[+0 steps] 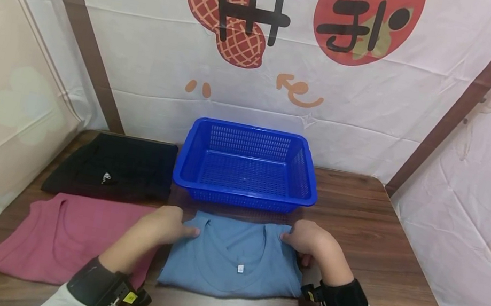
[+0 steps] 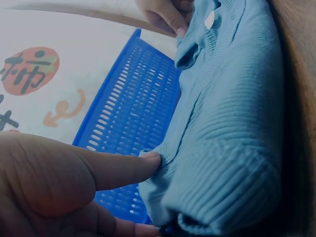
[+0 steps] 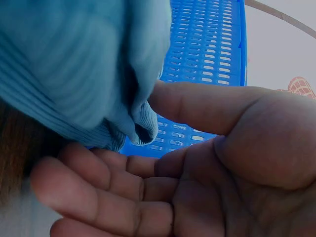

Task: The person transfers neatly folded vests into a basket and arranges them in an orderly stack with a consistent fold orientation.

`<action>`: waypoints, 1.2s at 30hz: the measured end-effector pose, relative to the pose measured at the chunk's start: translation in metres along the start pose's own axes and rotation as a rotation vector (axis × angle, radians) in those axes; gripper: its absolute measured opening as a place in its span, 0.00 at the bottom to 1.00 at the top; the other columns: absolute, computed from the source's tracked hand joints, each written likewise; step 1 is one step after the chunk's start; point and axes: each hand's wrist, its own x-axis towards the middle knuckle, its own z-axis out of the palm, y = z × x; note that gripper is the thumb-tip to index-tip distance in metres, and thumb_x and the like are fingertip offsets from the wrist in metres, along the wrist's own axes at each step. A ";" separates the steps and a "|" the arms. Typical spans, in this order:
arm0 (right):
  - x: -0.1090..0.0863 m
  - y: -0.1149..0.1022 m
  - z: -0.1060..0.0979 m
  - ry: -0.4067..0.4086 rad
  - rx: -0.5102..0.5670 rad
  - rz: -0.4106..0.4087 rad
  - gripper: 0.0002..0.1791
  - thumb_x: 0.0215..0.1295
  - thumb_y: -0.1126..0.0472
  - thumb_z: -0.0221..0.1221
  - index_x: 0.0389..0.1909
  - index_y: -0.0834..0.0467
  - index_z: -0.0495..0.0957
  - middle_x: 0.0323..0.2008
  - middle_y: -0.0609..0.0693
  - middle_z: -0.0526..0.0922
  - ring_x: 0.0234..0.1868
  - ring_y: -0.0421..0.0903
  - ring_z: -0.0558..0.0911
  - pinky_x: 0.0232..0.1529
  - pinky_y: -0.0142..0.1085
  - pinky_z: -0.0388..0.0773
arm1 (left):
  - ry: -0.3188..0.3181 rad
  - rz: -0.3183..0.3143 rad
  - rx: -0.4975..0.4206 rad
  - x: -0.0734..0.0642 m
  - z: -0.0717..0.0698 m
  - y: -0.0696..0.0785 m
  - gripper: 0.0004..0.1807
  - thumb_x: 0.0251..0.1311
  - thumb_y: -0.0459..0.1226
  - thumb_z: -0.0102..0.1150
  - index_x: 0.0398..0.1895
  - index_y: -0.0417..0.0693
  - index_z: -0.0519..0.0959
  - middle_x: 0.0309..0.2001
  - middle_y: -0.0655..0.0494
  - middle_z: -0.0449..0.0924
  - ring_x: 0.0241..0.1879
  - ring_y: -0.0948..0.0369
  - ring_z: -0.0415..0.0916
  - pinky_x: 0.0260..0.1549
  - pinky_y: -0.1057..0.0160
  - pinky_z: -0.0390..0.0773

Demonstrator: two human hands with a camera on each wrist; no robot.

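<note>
A folded blue ribbed shirt (image 1: 228,258) lies at the middle of the table, its neckline and a small white label facing up. My left hand (image 1: 165,223) pinches its upper left corner; in the left wrist view the thumb (image 2: 126,170) presses on the cloth, with the other fingers partly hidden below. At the upper right corner, my right hand (image 1: 311,240) holds the cloth between thumb and fingers. The right wrist view shows that thumb (image 3: 197,106) against the fabric edge, with the fingers (image 3: 113,197) reaching underneath.
Just behind the shirt stands a blue plastic basket (image 1: 243,194) with nothing in it. To the left lie a folded pink garment (image 1: 92,225) and, behind it, a folded black garment (image 1: 126,165). A printed fabric backdrop (image 1: 147,39) rises behind the wooden table (image 1: 363,205).
</note>
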 end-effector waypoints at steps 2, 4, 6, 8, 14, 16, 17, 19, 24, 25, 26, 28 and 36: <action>0.000 -0.001 0.000 0.002 -0.001 -0.004 0.21 0.76 0.49 0.56 0.28 0.61 0.80 0.23 0.60 0.85 0.22 0.53 0.87 0.28 0.46 0.85 | 0.009 0.004 0.011 0.001 0.002 0.001 0.34 0.64 0.55 0.65 0.59 0.34 0.80 0.58 0.36 0.82 0.52 0.47 0.81 0.53 0.39 0.76; 0.000 -0.001 0.001 0.005 0.002 -0.009 0.21 0.75 0.49 0.57 0.28 0.61 0.80 0.23 0.60 0.85 0.22 0.53 0.87 0.28 0.46 0.85 | 0.022 0.005 0.024 0.002 0.003 0.002 0.33 0.64 0.54 0.66 0.58 0.35 0.81 0.57 0.38 0.82 0.51 0.47 0.81 0.53 0.39 0.77; 0.001 0.000 0.001 0.004 0.008 -0.022 0.20 0.75 0.50 0.56 0.29 0.61 0.80 0.23 0.59 0.85 0.22 0.53 0.87 0.28 0.46 0.85 | 0.035 0.007 0.033 0.002 0.005 0.004 0.32 0.63 0.54 0.67 0.58 0.35 0.81 0.56 0.39 0.83 0.47 0.50 0.81 0.52 0.39 0.77; 0.001 0.002 0.000 -0.007 0.018 -0.037 0.19 0.75 0.50 0.56 0.29 0.60 0.79 0.23 0.59 0.85 0.22 0.53 0.86 0.27 0.46 0.84 | 0.043 0.008 0.034 0.003 0.007 0.006 0.32 0.63 0.53 0.67 0.59 0.36 0.80 0.56 0.40 0.83 0.44 0.52 0.79 0.51 0.40 0.78; 0.000 0.004 -0.001 -0.054 0.060 -0.046 0.17 0.72 0.51 0.60 0.27 0.59 0.77 0.24 0.60 0.85 0.23 0.53 0.85 0.25 0.45 0.84 | 0.079 0.051 0.010 0.003 0.013 0.009 0.20 0.62 0.49 0.69 0.42 0.40 0.83 0.33 0.51 0.79 0.31 0.56 0.72 0.34 0.53 0.75; -0.001 0.003 -0.001 -0.049 0.057 -0.047 0.16 0.69 0.51 0.63 0.27 0.59 0.78 0.24 0.60 0.85 0.23 0.53 0.86 0.25 0.45 0.84 | 0.090 0.071 -0.003 0.004 0.015 0.010 0.16 0.62 0.47 0.70 0.32 0.44 0.79 0.26 0.54 0.71 0.27 0.57 0.69 0.28 0.57 0.70; -0.001 0.003 0.000 -0.043 0.048 -0.052 0.16 0.68 0.51 0.64 0.27 0.59 0.78 0.24 0.60 0.85 0.22 0.54 0.86 0.25 0.45 0.84 | 0.092 0.077 -0.010 0.004 0.015 0.011 0.16 0.61 0.46 0.70 0.29 0.46 0.77 0.24 0.55 0.69 0.26 0.58 0.68 0.27 0.58 0.68; -0.001 0.002 0.001 -0.026 0.033 -0.056 0.16 0.66 0.52 0.65 0.27 0.59 0.78 0.23 0.60 0.85 0.22 0.54 0.86 0.24 0.46 0.84 | 0.095 0.087 -0.025 0.004 0.016 0.012 0.15 0.61 0.45 0.70 0.27 0.46 0.76 0.23 0.56 0.67 0.25 0.58 0.68 0.25 0.59 0.67; 0.000 -0.002 0.004 -0.008 0.018 -0.052 0.15 0.65 0.53 0.66 0.28 0.61 0.78 0.24 0.59 0.84 0.22 0.55 0.86 0.23 0.46 0.83 | 0.088 0.085 -0.051 0.005 0.017 0.013 0.15 0.59 0.43 0.69 0.25 0.48 0.73 0.22 0.57 0.66 0.22 0.59 0.66 0.22 0.61 0.65; 0.000 -0.002 0.005 -0.008 0.018 -0.052 0.15 0.65 0.53 0.66 0.28 0.61 0.78 0.24 0.59 0.84 0.22 0.55 0.86 0.23 0.45 0.83 | 0.086 0.083 -0.059 0.006 0.017 0.014 0.16 0.58 0.43 0.68 0.24 0.48 0.71 0.22 0.57 0.65 0.22 0.60 0.65 0.22 0.61 0.64; 0.001 -0.002 0.005 -0.008 0.016 -0.053 0.15 0.65 0.53 0.66 0.28 0.61 0.78 0.24 0.59 0.84 0.22 0.55 0.86 0.22 0.44 0.82 | 0.085 0.087 -0.066 0.006 0.017 0.014 0.17 0.57 0.43 0.68 0.22 0.49 0.69 0.21 0.58 0.64 0.21 0.60 0.64 0.21 0.62 0.63; 0.001 -0.003 0.006 -0.007 0.010 -0.056 0.14 0.65 0.54 0.66 0.28 0.60 0.78 0.24 0.59 0.84 0.22 0.55 0.86 0.20 0.42 0.81 | 0.084 0.093 -0.084 0.006 0.018 0.014 0.19 0.55 0.42 0.68 0.21 0.51 0.66 0.21 0.59 0.61 0.21 0.61 0.62 0.21 0.62 0.61; -0.001 -0.007 0.005 -0.025 0.020 -0.039 0.13 0.65 0.55 0.65 0.36 0.63 0.79 0.26 0.58 0.83 0.22 0.55 0.87 0.24 0.46 0.84 | 0.056 0.102 -0.122 0.002 0.015 0.017 0.13 0.58 0.42 0.66 0.28 0.47 0.73 0.27 0.54 0.69 0.27 0.58 0.67 0.26 0.60 0.66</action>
